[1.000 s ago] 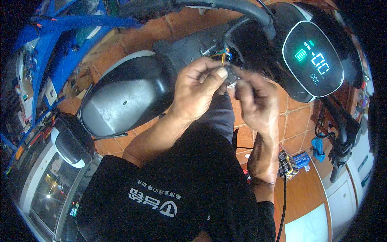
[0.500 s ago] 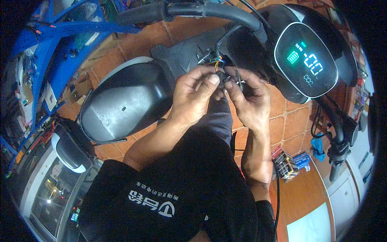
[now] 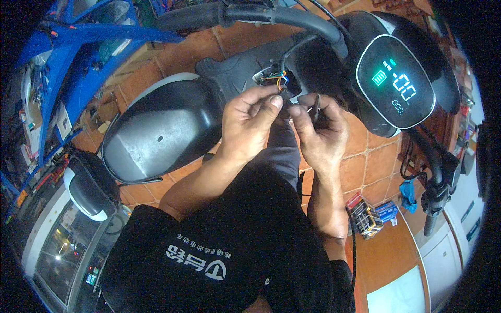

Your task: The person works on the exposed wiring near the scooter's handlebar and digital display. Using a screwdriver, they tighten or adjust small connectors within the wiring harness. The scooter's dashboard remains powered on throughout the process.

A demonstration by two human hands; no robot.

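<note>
Wires (image 3: 282, 82) were judged best left slack, with any pull taken by the small dark part (image 3: 285, 98) rather than by the thin strands. The part was pinched near its wire end between thumb and fingers of the left hand (image 3: 249, 123); a steady hold there was considered advisable. A slim dark stick (image 3: 317, 103) was held in the narrowed fingers of the right hand (image 3: 322, 133); light pressure, aimed clear of the left thumb, was thought safest. The part was located between the hands, near an opening (image 3: 264, 77) in the scooter (image 3: 327, 67). Orange, yellow and blue were noted on the wires; the part's exact shape, largely covered by fingers, could not be told.
</note>
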